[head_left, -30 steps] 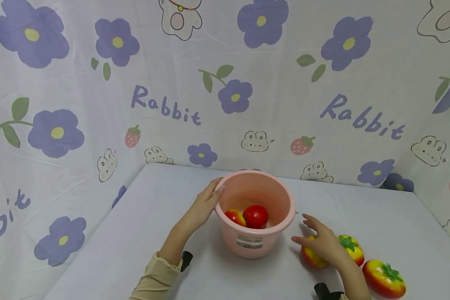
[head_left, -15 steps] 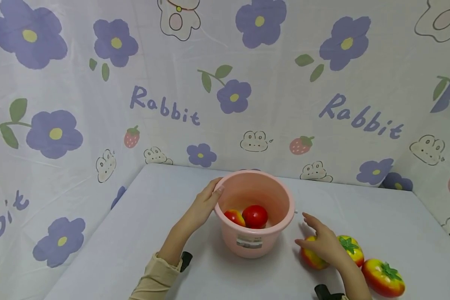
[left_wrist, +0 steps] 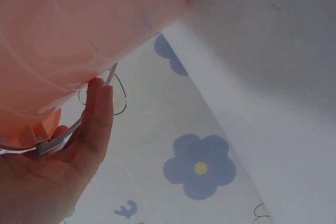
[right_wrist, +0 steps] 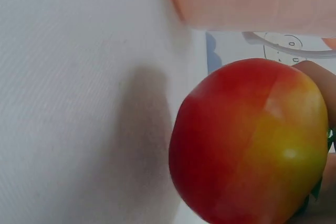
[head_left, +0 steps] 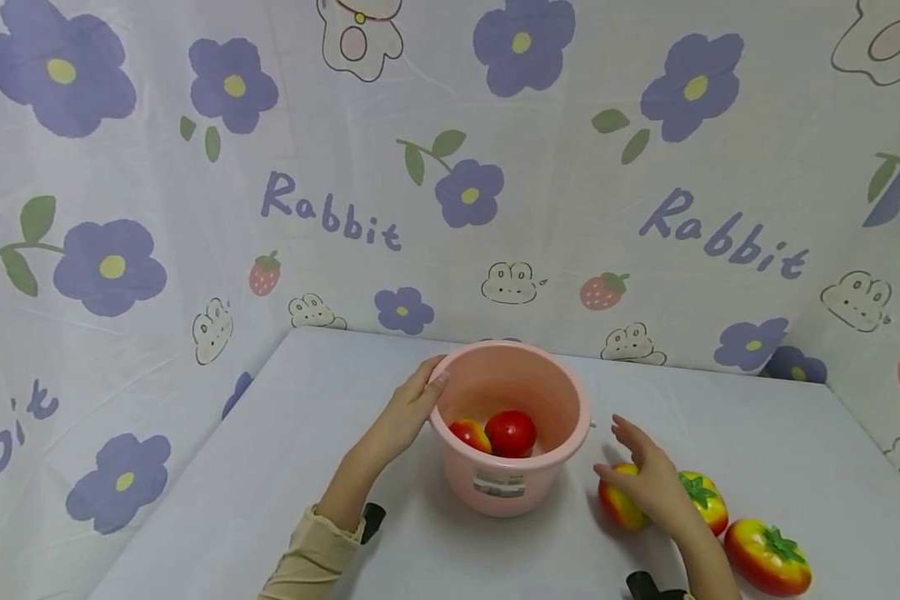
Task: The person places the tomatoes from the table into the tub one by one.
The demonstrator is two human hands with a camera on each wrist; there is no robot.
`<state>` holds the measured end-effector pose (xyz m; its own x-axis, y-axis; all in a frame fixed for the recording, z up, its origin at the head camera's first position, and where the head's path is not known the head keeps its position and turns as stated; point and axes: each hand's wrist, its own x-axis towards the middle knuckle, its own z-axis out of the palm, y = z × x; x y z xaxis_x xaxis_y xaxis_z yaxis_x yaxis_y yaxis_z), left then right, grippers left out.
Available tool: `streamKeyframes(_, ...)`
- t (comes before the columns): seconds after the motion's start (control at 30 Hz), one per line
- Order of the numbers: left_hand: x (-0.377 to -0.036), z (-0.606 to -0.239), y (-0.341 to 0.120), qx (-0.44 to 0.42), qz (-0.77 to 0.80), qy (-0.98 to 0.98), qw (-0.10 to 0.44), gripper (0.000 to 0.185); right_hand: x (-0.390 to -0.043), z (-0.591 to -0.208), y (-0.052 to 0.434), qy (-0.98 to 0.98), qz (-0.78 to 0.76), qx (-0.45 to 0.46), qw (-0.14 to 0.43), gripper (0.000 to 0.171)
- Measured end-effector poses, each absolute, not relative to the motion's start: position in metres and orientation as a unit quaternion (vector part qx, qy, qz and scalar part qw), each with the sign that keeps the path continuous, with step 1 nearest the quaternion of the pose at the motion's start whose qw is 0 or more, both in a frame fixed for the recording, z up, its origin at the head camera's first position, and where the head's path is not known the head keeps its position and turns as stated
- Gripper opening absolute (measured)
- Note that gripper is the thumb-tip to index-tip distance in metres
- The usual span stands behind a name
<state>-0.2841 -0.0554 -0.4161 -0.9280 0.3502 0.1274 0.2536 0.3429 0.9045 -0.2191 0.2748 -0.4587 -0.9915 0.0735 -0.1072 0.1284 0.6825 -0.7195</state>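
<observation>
Desk (head_left: 330, 375): pink bucket (head_left: 517, 387) on it, L grip (head_left: 412, 402) curled on its L side. R grip (head_left: 651, 479) set wide, holding yellow-red fruit (head_left: 624, 508) R of bucket, apparently just clear of desk. Prob. light, stiff, slick plastic; best held round sides.

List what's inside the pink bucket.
A red fruit and a red-and-yellow fruit. Anything beneath them or low behind the near wall of the bucket is hidden.
</observation>
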Motion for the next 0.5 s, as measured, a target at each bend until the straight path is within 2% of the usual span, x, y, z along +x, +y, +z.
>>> streamKeyframes(0.5, -0.2852, -0.4162, -0.0554, 0.186, 0.543, 0.818, 0.045, 0.049, -0.2175, -0.4511, 0.2743, 0.884, -0.462, 0.066, 0.015, 0.088)
